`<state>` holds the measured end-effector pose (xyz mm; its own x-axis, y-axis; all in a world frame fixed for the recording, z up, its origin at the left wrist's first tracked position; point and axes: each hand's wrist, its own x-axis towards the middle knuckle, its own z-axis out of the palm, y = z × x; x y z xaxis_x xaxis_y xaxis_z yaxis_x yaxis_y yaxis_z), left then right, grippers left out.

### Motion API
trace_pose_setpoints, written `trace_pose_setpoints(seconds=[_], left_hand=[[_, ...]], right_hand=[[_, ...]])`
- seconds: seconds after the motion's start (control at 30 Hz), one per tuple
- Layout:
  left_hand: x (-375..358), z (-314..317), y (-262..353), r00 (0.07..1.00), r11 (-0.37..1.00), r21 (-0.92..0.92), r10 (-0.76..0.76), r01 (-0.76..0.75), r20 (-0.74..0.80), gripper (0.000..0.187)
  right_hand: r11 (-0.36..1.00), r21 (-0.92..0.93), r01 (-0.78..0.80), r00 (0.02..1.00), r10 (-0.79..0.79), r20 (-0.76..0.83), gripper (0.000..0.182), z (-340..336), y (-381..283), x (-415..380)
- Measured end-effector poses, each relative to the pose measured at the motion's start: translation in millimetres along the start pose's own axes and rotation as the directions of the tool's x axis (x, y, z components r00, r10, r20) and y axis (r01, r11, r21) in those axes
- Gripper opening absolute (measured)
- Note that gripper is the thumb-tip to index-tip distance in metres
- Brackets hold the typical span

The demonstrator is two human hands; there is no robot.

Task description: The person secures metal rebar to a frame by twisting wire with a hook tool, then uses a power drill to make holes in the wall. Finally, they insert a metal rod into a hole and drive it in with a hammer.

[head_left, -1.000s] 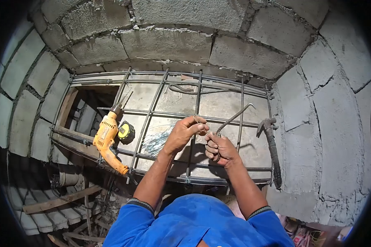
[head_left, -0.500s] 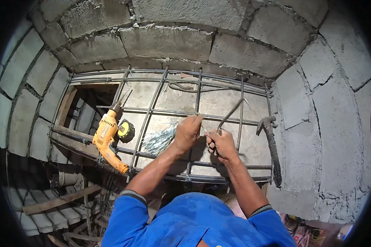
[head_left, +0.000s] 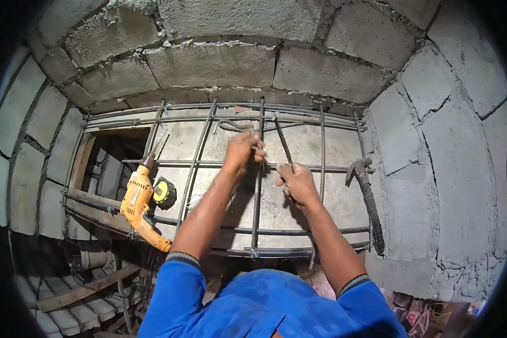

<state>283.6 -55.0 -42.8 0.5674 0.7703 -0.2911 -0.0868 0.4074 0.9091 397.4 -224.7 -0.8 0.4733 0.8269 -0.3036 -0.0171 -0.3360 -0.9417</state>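
Bent steel bars form a grid, and my left hand point(head_left: 244, 151) is beside one of its upright bars point(head_left: 257, 197), above a crossing. Its fingers are curled, with thin wire showing at the fingertips. My right hand point(head_left: 299, 185) is closed round a dark rod tool point(head_left: 283, 141) with a hooked tip, to the right of that bar. Under my left forearm a bundle of thin tie wires point(head_left: 196, 194) is partly hidden.
A yellow drill point(head_left: 138, 203) and a tape measure point(head_left: 164, 193) lie on the left by a framed opening point(head_left: 82, 160). A hammer point(head_left: 368, 205) rests at the grid's right end. Block walls point(head_left: 214, 63) surround the grid.
My left hand has moved up and slightly left along the bar. The rod tool in my right hand has swung to point up and left. The view has shifted a little.
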Motion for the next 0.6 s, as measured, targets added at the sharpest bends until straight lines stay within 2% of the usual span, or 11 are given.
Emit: trace_pose_setpoints(seconds=[0.07, 0.13, 0.17, 0.2, 0.27, 0.3, 0.37, 0.4, 0.47, 0.6], left_hand=[[47, -18, 11, 0.996, 0.982, 0.165, 0.085, -0.087, 0.015, 0.015], [86, -26, 18, 0.96, 0.862, 0.447, 0.279, -0.237, -0.029, 0.011], [102, -28, 23, 0.978, 0.885, 0.443, 0.195, -0.144, -0.07, 0.011], [119, -26, 25, 0.974, 0.89, 0.439, 0.191, -0.12, -0.122, 0.006], [143, -21, 24, 0.935, 0.844, 0.517, 0.287, -0.145, -0.206, 0.007], [157, -20, 21, 0.938, 0.841, 0.522, 0.284, -0.145, -0.198, 0.007], [179, -21, 14, 0.775, 0.398, 0.912, 0.606, -0.1, -0.18, 0.011], [180, -16, 14, 0.781, 0.395, 0.913, 0.6, -0.102, -0.173, 0.011], [182, -8, 16, 0.759, 0.31, 0.95, 0.613, 0.024, -0.22, 0.015], [184, 7, 17, 0.737, 0.266, 0.964, 0.649, 0.013, -0.19, 0.016]], right_hand=[[0.998, -0.036, -0.054, 0.998, 0.053, -0.024, 0.029, -17, 3, -7], [0.997, 0.0, -0.073, 0.997, 0.073, -0.019, 0.031, -36, 3, -17], [0.993, 0.07, -0.1, 0.994, 0.102, -0.035, 0.029, -44, 2, -23], [0.982, 0.14, -0.125, 0.99, 0.133, -0.048, 0.026, -52, 4, -28], [0.988, 0.108, -0.111, 0.989, 0.121, -0.084, 0.026, -66, 14, -34], [0.99, 0.102, -0.094, 0.992, 0.102, -0.076, 0.026, -73, 17, -38], [0.992, 0.073, -0.106, 0.991, 0.111, -0.075, 0.025, -82, 16, -47], [0.991, 0.079, -0.112, 0.99, 0.118, -0.082, 0.025, -86, 13, -51], [0.986, 0.066, -0.152, 0.986, 0.157, -0.065, 0.027, -94, 13, -57], [0.991, 0.114, -0.077, 0.993, 0.086, -0.08, 0.024, -99, 25, -60]])
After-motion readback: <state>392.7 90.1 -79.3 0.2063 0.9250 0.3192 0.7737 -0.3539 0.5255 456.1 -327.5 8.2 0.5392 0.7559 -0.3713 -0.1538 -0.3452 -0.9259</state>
